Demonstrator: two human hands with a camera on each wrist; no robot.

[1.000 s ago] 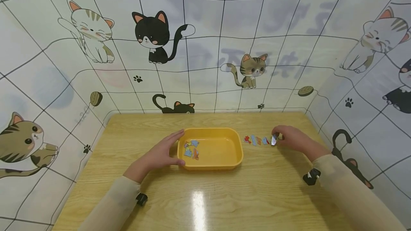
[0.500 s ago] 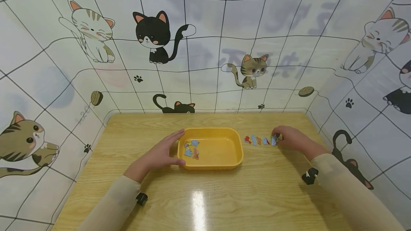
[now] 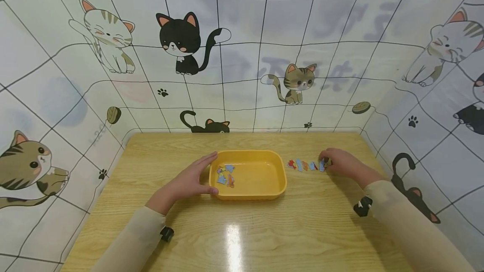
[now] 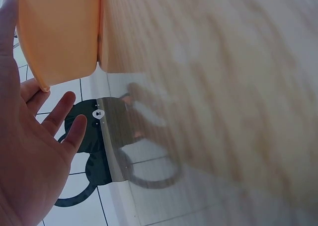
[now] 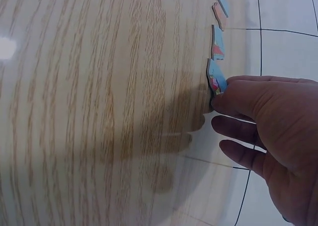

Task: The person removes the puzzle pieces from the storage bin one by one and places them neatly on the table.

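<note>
My right hand [image 3: 343, 163] pinches a small blue puzzle piece [image 3: 322, 165] between thumb and index finger at the right end of a row. The right wrist view shows this piece [image 5: 215, 78] with pink and yellow patches, close over the table, the other fingers loosely bent. Left of it lie a blue and red piece [image 3: 313, 166], an orange piece [image 3: 304, 166], a light blue piece [image 3: 298, 165] and a red piece [image 3: 291, 164]. My left hand [image 3: 190, 181] rests against the left end of a yellow tray [image 3: 249, 196], thumb and fingers spread along its rim.
Several more puzzle pieces [image 3: 226, 175] lie inside the tray at its left end. The wooden table [image 3: 196, 238] meets a wall [image 3: 242, 74] covered with cat drawings at the back and sides.
The puzzle piece at my right fingertips has tilted, its bright glare giving way to blue. My right hand has shifted very slightly left. The left hand and tray stay where they were.
</note>
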